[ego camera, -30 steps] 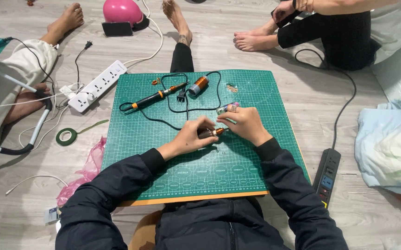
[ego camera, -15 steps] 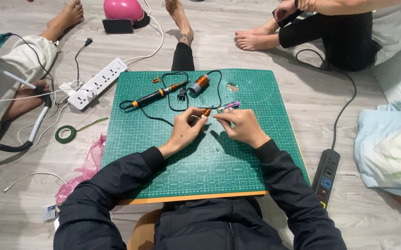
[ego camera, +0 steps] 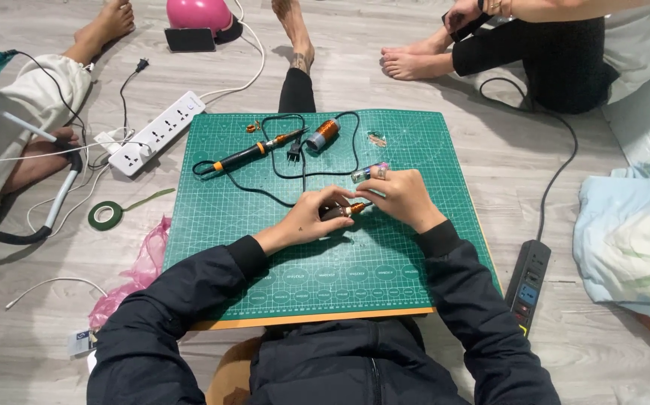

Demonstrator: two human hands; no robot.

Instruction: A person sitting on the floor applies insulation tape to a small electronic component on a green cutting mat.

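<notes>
My left hand [ego camera: 311, 217] and my right hand [ego camera: 400, 196] meet over the middle of a green cutting mat [ego camera: 370, 270]. Between them they hold a small dark tool with an orange tip [ego camera: 342, 211], the left hand wrapped around its body and the right pinching near its tip. A small clear tube with a purple cap [ego camera: 368, 172] sits by the fingers of my right hand; whether they grip it I cannot tell. Further back on the mat lie a soldering iron with an orange and black handle [ego camera: 254, 154], its black cord, and a spool of copper wire [ego camera: 323, 134].
A white power strip [ego camera: 157, 133] and a roll of green tape [ego camera: 105, 216] lie left of the mat, with pink plastic [ego camera: 145, 259] at its corner. A black power strip [ego camera: 528, 283] lies to the right, beside bundled cloth [ego camera: 633, 240]. Other people's legs and feet ring the mat.
Both hands have come back toward me on the mat, the orange-tipped tool lowered and still held between them. The soldering iron and the spool have not moved.
</notes>
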